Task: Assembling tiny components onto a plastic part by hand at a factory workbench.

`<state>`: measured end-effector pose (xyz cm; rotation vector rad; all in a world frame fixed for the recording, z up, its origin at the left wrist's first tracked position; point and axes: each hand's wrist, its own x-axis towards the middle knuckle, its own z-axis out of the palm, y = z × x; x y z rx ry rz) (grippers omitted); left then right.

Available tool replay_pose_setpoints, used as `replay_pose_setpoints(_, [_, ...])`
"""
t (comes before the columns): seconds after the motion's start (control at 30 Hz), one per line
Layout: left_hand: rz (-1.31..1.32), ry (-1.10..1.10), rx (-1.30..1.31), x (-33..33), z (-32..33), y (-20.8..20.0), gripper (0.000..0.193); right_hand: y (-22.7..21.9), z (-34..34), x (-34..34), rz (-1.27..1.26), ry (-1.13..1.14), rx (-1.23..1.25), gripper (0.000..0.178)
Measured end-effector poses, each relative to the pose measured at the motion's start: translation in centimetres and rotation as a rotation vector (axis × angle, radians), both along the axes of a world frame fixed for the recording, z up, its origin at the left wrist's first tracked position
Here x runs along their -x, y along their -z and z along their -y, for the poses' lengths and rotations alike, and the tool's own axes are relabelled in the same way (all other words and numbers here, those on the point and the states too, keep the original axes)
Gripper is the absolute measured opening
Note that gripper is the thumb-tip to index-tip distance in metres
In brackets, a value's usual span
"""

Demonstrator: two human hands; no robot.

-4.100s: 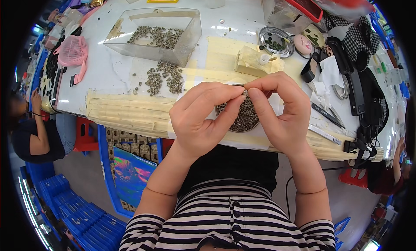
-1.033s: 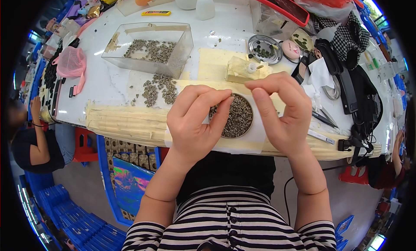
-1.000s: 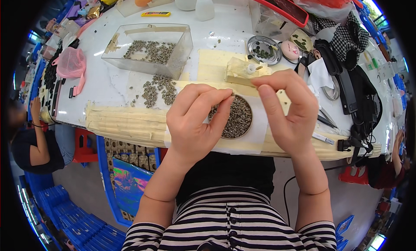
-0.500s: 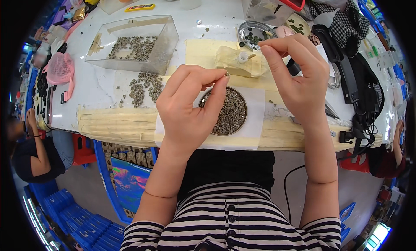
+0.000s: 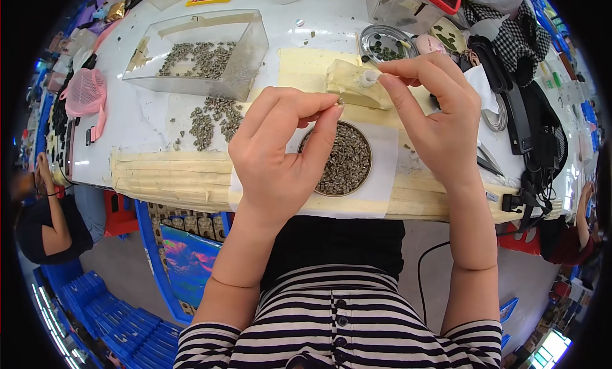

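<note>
My left hand [image 5: 277, 146] is closed in a pinch, with a small metal part [image 5: 340, 102] between thumb and forefinger. Below those fingertips lies a round dish [image 5: 368, 171] full of similar small metal pieces, on a white paper sheet [image 5: 384, 189]. My right hand [image 5: 443, 111] has its thumb and forefinger close together at the mouth of a small white cup [image 5: 368, 78]. Whatever those fingers hold is too small to make out. The cup is set in a tape-covered block [image 5: 347, 85].
A clear plastic box [image 5: 247, 69] with metal pieces stands at the back left; a loose heap [image 5: 203, 128] lies before it. At the back right are a round clear dish [image 5: 364, 41] with dark bits, tweezers [image 5: 488, 160] and black straps [image 5: 513, 120]. Other people sit at both sides.
My right fingertips have come to the white cup's mouth. The thin stick seen in the cup earlier no longer shows there. My left hand keeps its pinch. The view has shifted slightly.
</note>
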<state>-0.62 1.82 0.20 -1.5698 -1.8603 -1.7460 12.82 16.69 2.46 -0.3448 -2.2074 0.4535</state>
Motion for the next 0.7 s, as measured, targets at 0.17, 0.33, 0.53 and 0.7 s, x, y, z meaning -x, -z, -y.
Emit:
replay_pose_setpoints(0.17, [-0.006,0.003,-0.001,0.02,0.20,0.07,0.013,-0.41,0.27,0.04,-0.038,0.025,-0.043,0.009])
replay_pose_setpoints(0.33, [-0.033,0.010,-0.004,0.03,0.20,0.04,0.014,-0.32,0.26,0.12,-0.044,0.018,-0.068,0.009])
replay_pose_setpoints(0.53, [-0.035,0.022,-0.021,0.03,0.20,0.16,0.016,-0.71,0.37,0.09,-0.050,0.052,-0.087,0.010])
replay_pose_setpoints(0.7, [-0.018,0.026,-0.029,-0.09,0.15,0.24,0.017,-0.68,0.31,0.13,-0.073,0.061,-0.094,0.012])
